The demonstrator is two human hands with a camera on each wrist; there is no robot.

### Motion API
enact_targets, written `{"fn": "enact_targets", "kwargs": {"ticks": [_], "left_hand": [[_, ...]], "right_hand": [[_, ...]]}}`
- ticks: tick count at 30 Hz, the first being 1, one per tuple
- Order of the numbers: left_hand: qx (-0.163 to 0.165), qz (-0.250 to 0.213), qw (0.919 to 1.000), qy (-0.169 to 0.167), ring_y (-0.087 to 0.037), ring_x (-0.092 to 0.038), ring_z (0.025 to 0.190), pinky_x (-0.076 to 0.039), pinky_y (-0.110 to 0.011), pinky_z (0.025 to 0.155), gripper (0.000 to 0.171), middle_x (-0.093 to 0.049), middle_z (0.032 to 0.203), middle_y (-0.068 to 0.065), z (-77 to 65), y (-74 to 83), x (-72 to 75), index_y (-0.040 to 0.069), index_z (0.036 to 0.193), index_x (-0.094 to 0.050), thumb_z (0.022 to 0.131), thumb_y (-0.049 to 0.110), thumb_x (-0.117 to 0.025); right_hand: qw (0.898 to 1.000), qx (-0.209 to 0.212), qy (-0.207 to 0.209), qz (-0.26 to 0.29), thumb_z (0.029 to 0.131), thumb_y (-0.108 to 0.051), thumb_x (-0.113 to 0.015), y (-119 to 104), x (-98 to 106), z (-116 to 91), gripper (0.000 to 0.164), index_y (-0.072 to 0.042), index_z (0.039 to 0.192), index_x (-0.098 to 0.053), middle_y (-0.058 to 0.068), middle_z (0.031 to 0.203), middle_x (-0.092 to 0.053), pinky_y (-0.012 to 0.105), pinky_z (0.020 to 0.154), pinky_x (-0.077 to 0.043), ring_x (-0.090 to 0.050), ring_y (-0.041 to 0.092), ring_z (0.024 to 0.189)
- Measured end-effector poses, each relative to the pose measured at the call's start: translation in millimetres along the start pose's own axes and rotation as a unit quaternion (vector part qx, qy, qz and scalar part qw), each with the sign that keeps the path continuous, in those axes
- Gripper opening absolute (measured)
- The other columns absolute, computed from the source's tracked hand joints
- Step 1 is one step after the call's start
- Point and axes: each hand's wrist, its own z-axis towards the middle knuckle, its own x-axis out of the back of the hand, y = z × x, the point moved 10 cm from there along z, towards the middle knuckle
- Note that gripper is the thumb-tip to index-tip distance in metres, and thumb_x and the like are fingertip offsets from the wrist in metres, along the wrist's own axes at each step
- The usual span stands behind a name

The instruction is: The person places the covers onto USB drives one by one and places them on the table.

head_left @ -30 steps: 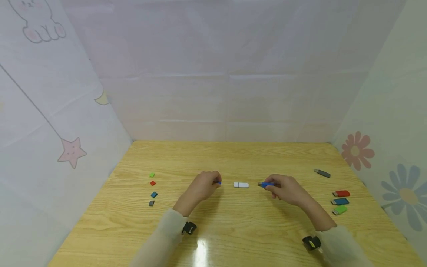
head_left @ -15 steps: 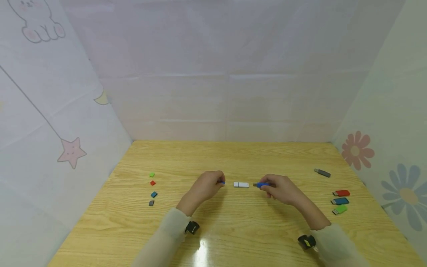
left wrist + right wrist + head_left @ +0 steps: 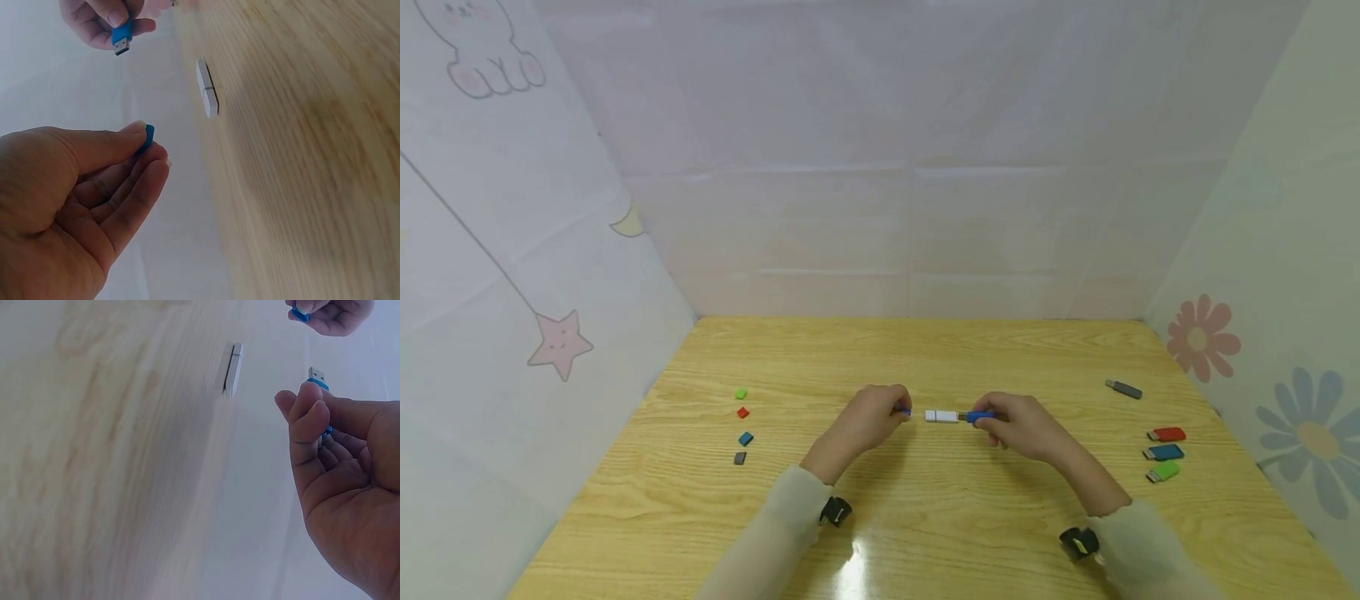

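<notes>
Two pinches — left hand (image 3: pixel 867 419) on blue cap (image 3: pixel 149 137), right hand (image 3: pixel 1018 423) on blue stick (image 3: pixel 123 31) — apparently leave its plug (image 3: pixel 317 374) free.

1. We see a blue USB stick (image 3: pixel 981 417) with a silver plug (image 3: pixel 121 47) and a blue cap (image 3: pixel 149 139).
2. We see a white USB stick (image 3: pixel 942 416).
3. We spot a lime cap (image 3: pixel 741 394), red cap (image 3: pixel 742 412), teal cap (image 3: pixel 745 438) and grey cap (image 3: pixel 740 458).
4. We note a grey stick (image 3: pixel 1126 389), red stick (image 3: pixel 1169 434), teal stick (image 3: pixel 1166 452) and lime stick (image 3: pixel 1167 472).
5. We find yellow wood grain on the counter (image 3: pixel 940 517).
6. We see a pink star (image 3: pixel 561 344) printed on a whitish wall (image 3: pixel 467 417).
</notes>
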Motion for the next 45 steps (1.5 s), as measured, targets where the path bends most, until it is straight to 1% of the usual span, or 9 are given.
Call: {"fn": "enact_targets", "kwargs": {"ticks": [4,10,12,17,23,28,32,39,45], "left_hand": [[-0.002,-0.002,1.0,0.0,-0.006,-0.061,0.081,-0.05,-0.018,0.068,0.006,-0.066,0.09,0.006,0.9,2.2,-1.7,0.016,0.095,-0.063,0.089,0.017,-0.064],[-0.003,-0.009,0.9999,-0.004,-0.006,-0.061,0.082,-0.05,-0.018,0.069,0.005,-0.066,0.089,0.007,1.6,6.7,-2.9,0.016,0.094,-0.063,0.089,0.017,-0.064],[-0.005,-0.01,0.9999,-0.002,-0.005,-0.061,0.081,-0.05,-0.017,0.069,0.005,-0.066,0.089,0.007,2.1,8.8,-2.6,0.016,0.093,-0.063,0.089,0.017,-0.064],[-0.008,-0.012,0.9999,0.001,-0.003,-0.06,0.077,-0.049,-0.017,0.065,0.005,-0.066,0.086,0.007,4.8,12.9,-3.5,0.015,0.092,-0.063,0.088,0.017,-0.066],[-0.005,-0.018,0.9998,-0.004,-0.001,-0.057,0.074,-0.048,-0.015,0.064,0.005,-0.065,0.085,0.007,7.3,15.5,-6.2,0.016,0.091,-0.062,0.088,0.018,-0.066],[-0.01,-0.018,0.9998,-0.004,-0.001,-0.056,0.071,-0.047,-0.014,0.062,0.007,-0.065,0.084,0.007,8.0,17.0,-8.2,0.014,0.093,-0.063,0.088,0.017,-0.066],[-0.01,-0.016,0.9998,-0.003,0.0,-0.057,0.072,-0.047,-0.014,0.063,0.007,-0.065,0.085,0.007,8.7,17.9,-9.5,0.015,0.092,-0.063,0.088,0.019,-0.066],[-0.016,-0.018,0.9997,-0.003,0.0,-0.058,0.075,-0.048,-0.013,0.065,0.007,-0.065,0.086,0.008,7.8,23.3,-10.0,0.016,0.092,-0.062,0.088,0.019,-0.066],[-0.02,-0.022,0.9995,-0.005,0.001,-0.057,0.074,-0.047,-0.014,0.065,0.006,-0.064,0.084,0.009,7.7,27.4,-9.8,0.016,0.093,-0.062,0.089,0.02,-0.065]], "right_hand": [[1.0,0.001,-0.001,0.0,0.094,-0.02,-0.057,-2.5,-3.1,1.7,0.014,-0.01,0.102,-0.061,0.009,0.07,-0.062,0.027,0.049,-0.048,-0.059,0.028,0.061],[1.0,0.006,-0.006,0.004,0.094,-0.019,-0.057,-6.5,-8.3,4.4,0.013,-0.01,0.103,-0.061,0.011,0.071,-0.063,0.028,0.05,-0.049,-0.059,0.024,0.059],[1.0,0.01,-0.008,0.006,0.094,-0.019,-0.057,-9.1,-9.1,5.3,0.013,-0.01,0.102,-0.061,0.012,0.071,-0.063,0.028,0.049,-0.049,-0.058,0.026,0.059],[1.0,0.012,-0.011,0.01,0.094,-0.02,-0.056,-12.6,-12.1,8.0,0.013,-0.011,0.102,-0.061,0.012,0.07,-0.062,0.028,0.049,-0.049,-0.059,0.029,0.06],[1.0,0.015,-0.015,0.009,0.094,-0.021,-0.056,-14.1,-16.6,10.9,0.013,-0.012,0.102,-0.061,0.011,0.071,-0.063,0.029,0.05,-0.049,-0.059,0.025,0.059],[1.0,0.014,-0.015,0.003,0.094,-0.021,-0.057,-14.5,-19.2,12.1,0.013,-0.012,0.103,-0.06,0.01,0.07,-0.063,0.029,0.05,-0.049,-0.059,0.025,0.059],[1.0,0.013,-0.014,0.002,0.094,-0.019,-0.057,-15.6,-21.1,12.9,0.012,-0.011,0.103,-0.06,0.011,0.071,-0.063,0.028,0.049,-0.048,-0.059,0.025,0.058],[1.0,0.018,-0.011,0.0,0.094,-0.018,-0.056,-17.6,-23.9,14.6,0.011,-0.011,0.103,-0.061,0.01,0.072,-0.064,0.028,0.049,-0.049,-0.058,0.021,0.058],[1.0,0.021,-0.013,-0.003,0.094,-0.016,-0.056,-19.0,-25.8,16.1,0.011,-0.011,0.103,-0.061,0.01,0.073,-0.064,0.028,0.049,-0.049,-0.059,0.023,0.058]]}}
